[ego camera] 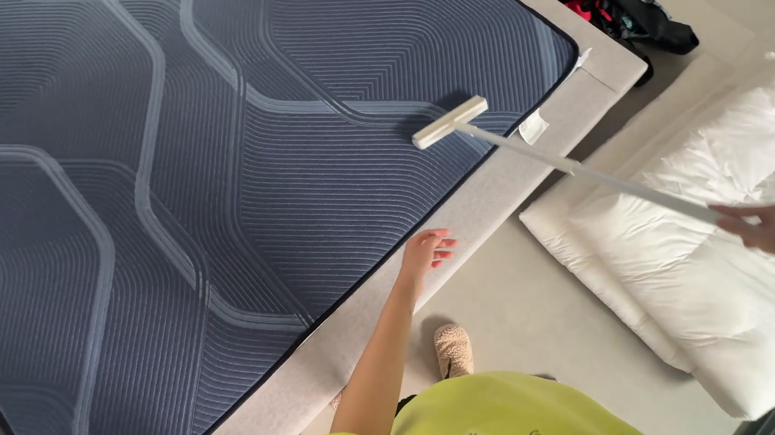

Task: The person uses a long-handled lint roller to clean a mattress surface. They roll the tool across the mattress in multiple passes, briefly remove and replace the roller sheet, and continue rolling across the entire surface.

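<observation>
White brush (450,122): flat rectangular head on a long thin pole, head resting on the dark blue patterned mattress (150,180) near its corner. Right hand (773,229) grips the pole's end; left hand (427,249), open, holds nothing at the bed's edge.

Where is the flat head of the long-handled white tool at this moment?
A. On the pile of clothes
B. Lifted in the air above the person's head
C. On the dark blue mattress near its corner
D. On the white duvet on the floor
C: the tool's head lies on the mattress near its corner, while the right hand grips the handle's far end.
</observation>
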